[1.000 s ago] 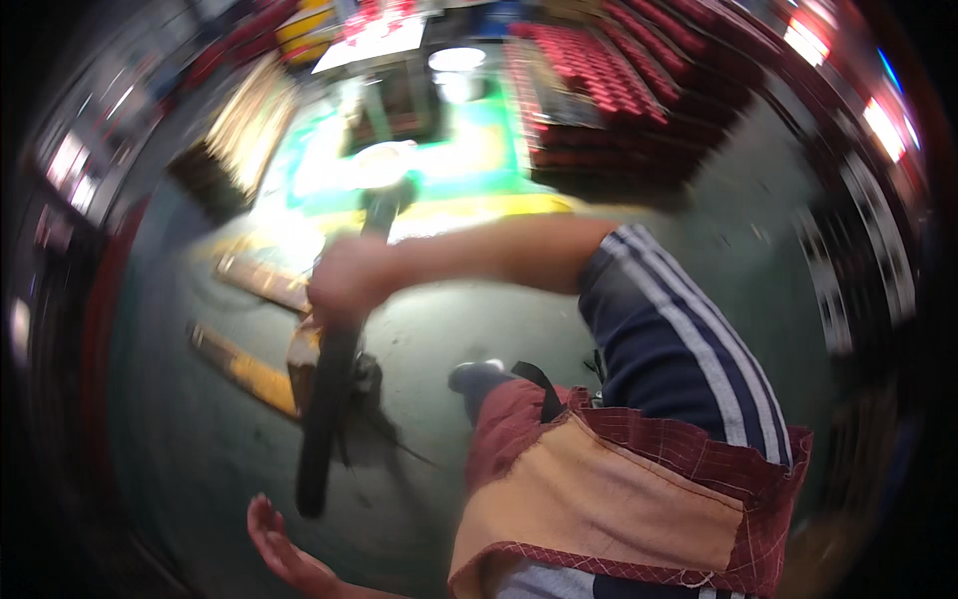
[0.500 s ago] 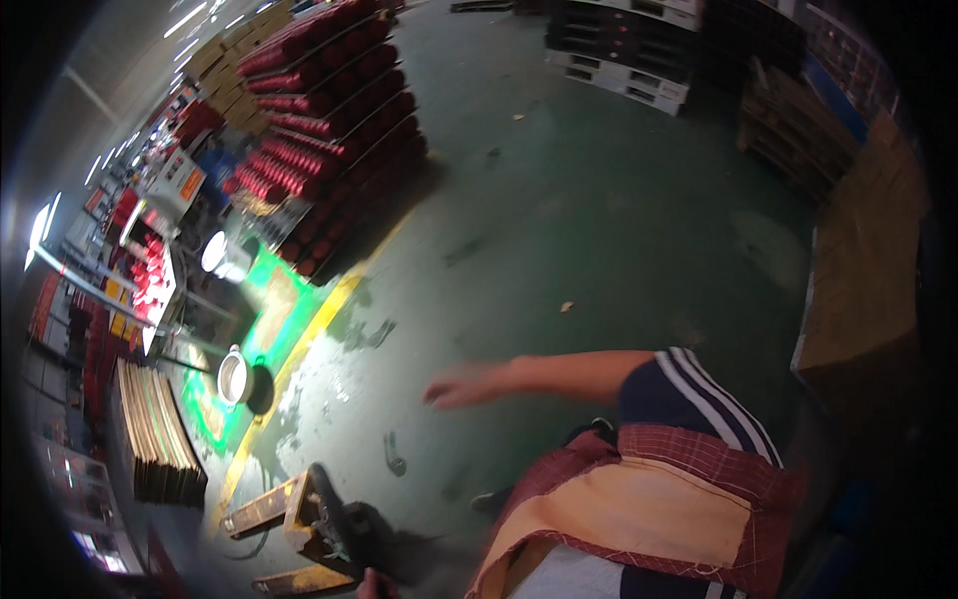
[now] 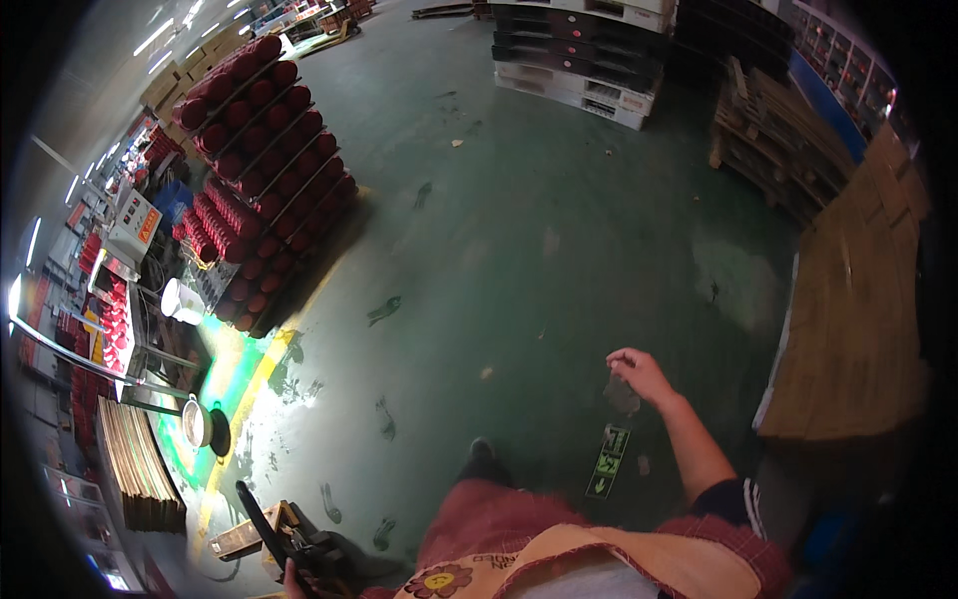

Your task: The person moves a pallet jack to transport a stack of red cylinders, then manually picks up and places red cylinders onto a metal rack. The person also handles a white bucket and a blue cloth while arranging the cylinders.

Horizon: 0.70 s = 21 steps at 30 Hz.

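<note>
At the lower left, my left hand [image 3: 292,581] is closed around the black handle of a pallet jack [image 3: 264,524]; only part of the hand shows at the picture's edge. The jack's yellow frame and fork stand low on the floor beyond the handle. My right hand [image 3: 639,375] hangs out over the green floor on the right, its fingers loosely bent and apart, with nothing seen in them. Under it, a greyish patch and a dark floor sign with green arrow marks [image 3: 606,461] show on the floor.
On the left stand a tall stack of red cylinders [image 3: 264,150], a white bucket [image 3: 183,301], a round pot [image 3: 197,423] and a bundle of flat sheets [image 3: 140,464]. Pallets [image 3: 579,60] are piled at the back, wooden ones [image 3: 773,140] at right. A large cardboard box [image 3: 843,319] flanks my right.
My right hand has swung from the middle out to the right. The view has shifted, bringing the floor sign into sight. My left hand stays at the jack's handle.
</note>
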Each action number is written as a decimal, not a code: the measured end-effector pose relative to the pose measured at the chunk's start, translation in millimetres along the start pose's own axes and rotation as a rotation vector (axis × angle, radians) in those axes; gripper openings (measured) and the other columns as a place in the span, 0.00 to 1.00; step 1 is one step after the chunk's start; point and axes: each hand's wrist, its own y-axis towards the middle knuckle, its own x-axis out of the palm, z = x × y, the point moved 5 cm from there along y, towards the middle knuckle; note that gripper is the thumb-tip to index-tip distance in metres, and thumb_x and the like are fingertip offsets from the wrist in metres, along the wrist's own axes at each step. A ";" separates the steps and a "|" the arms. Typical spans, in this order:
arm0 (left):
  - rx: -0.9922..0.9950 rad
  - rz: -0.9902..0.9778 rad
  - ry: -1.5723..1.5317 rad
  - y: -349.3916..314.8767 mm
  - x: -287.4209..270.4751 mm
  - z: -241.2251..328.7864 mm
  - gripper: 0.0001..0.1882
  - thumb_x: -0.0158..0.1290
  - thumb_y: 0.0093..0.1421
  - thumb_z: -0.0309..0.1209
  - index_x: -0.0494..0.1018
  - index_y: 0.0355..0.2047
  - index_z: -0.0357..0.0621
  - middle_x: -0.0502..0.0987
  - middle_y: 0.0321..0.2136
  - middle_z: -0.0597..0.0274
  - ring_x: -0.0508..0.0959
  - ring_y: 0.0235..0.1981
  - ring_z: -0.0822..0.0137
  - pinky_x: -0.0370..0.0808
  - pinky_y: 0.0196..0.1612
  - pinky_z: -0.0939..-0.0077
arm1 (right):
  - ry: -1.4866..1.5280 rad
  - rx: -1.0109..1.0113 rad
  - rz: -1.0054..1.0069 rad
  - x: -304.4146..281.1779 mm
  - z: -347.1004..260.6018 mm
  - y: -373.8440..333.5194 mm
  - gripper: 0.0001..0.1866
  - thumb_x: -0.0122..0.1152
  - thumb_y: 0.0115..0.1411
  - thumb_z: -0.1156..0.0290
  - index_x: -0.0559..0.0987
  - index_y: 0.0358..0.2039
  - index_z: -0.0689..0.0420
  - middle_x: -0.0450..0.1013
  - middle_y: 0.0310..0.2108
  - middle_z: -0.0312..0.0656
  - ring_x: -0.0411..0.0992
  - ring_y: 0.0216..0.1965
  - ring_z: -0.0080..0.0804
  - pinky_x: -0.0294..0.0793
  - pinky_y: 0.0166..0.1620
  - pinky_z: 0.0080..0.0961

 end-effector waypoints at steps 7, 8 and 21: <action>0.009 0.101 0.068 27.3 106.7 73.8 0.14 0.61 0.52 0.42 0.73 0.28 0.46 0.70 0.16 0.64 0.69 0.13 0.66 0.68 0.17 0.71 | -0.022 -0.047 -0.166 -72.2 -23.7 145.6 0.13 0.56 0.64 0.68 0.77 0.46 0.60 0.76 0.40 0.37 0.72 0.39 0.20 0.72 0.41 0.20; 0.017 0.108 0.073 24.9 131.2 81.9 0.14 0.61 0.52 0.42 0.73 0.28 0.46 0.70 0.16 0.64 0.69 0.13 0.66 0.68 0.17 0.71 | -0.023 0.037 -0.150 -91.6 -27.5 164.6 0.13 0.56 0.63 0.68 0.76 0.47 0.60 0.75 0.40 0.36 0.72 0.38 0.20 0.72 0.41 0.20; -0.164 0.068 -0.079 -89.0 562.2 172.8 0.15 0.57 0.53 0.44 0.71 0.28 0.46 0.69 0.17 0.62 0.70 0.15 0.63 0.70 0.19 0.67 | -0.138 -0.042 -0.072 -326.0 -127.8 513.7 0.11 0.56 0.64 0.67 0.78 0.43 0.59 0.73 0.31 0.33 0.69 0.31 0.18 0.70 0.32 0.18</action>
